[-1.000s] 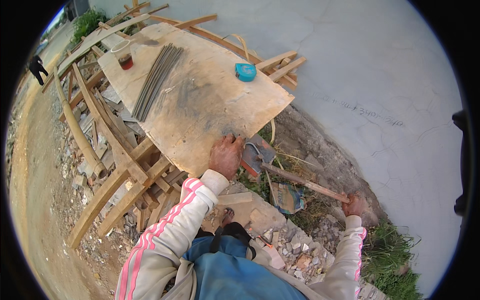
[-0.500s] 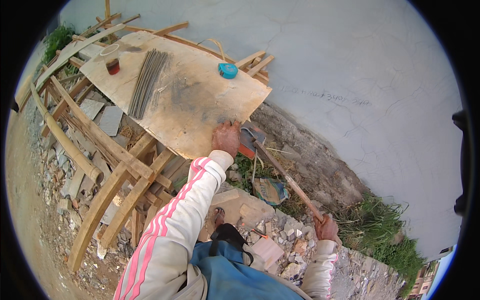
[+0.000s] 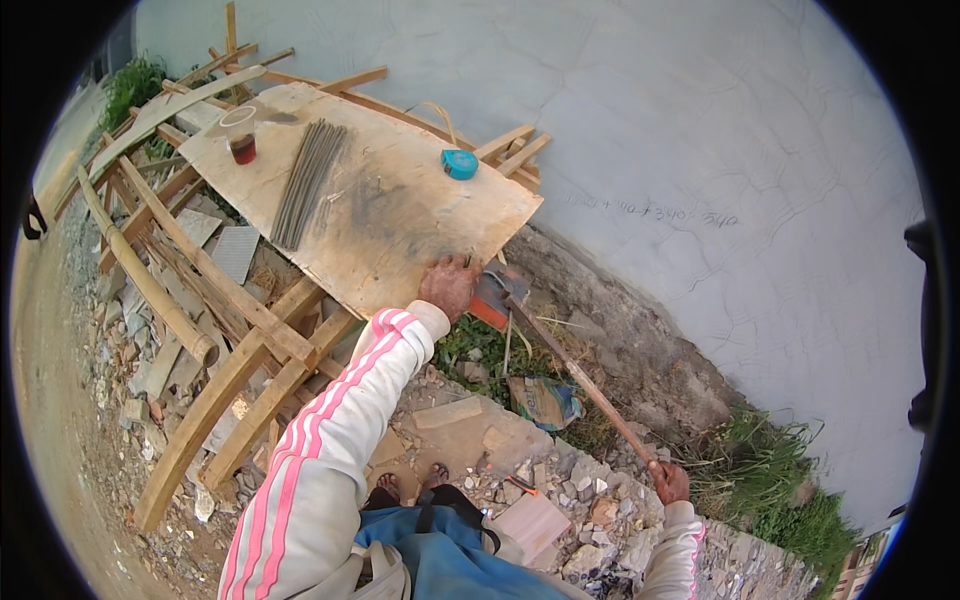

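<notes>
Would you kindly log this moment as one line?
Left hand: at near edge of board | right hand: gripping long bar | on board: thin rods, blue tape measure, cup

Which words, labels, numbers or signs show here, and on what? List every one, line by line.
Grey wall: a row of dark handwritten figures, not copied out here.
Crumpled bag: printed lettering, partly visible, not copied either.
Blue tape measure: markings too small to read.

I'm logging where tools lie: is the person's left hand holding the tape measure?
No, the turquoise tape measure lies near the far edge of the board, apart from the left hand.
</notes>
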`<state>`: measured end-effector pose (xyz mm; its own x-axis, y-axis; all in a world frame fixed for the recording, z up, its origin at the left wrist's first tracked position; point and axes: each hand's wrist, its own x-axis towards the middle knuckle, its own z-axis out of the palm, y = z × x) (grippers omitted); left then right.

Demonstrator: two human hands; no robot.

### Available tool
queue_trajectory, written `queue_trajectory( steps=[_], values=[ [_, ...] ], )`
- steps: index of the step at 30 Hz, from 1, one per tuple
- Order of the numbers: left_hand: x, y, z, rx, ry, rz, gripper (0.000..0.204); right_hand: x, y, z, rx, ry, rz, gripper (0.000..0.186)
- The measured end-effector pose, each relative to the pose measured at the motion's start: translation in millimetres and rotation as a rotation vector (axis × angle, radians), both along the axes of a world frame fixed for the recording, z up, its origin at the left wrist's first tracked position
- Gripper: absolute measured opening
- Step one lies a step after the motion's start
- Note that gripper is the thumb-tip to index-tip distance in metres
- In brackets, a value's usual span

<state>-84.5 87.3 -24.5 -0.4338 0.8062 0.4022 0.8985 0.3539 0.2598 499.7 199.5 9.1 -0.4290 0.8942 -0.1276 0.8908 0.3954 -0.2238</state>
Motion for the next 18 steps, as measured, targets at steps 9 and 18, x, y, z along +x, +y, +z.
queue_trajectory(
  steps=[9,18],
  values=[
    [-11,-1,-11,0.12,-0.069,-0.083,0.018,-1,-32,-8,0.271,-0.017,-0.009,0.067],
    [-11,0,-7,0.089,-0.05,-0.076,0.017,-32,-140,-8,0.279,-0.046,-0.255,0.071]
  ],
)
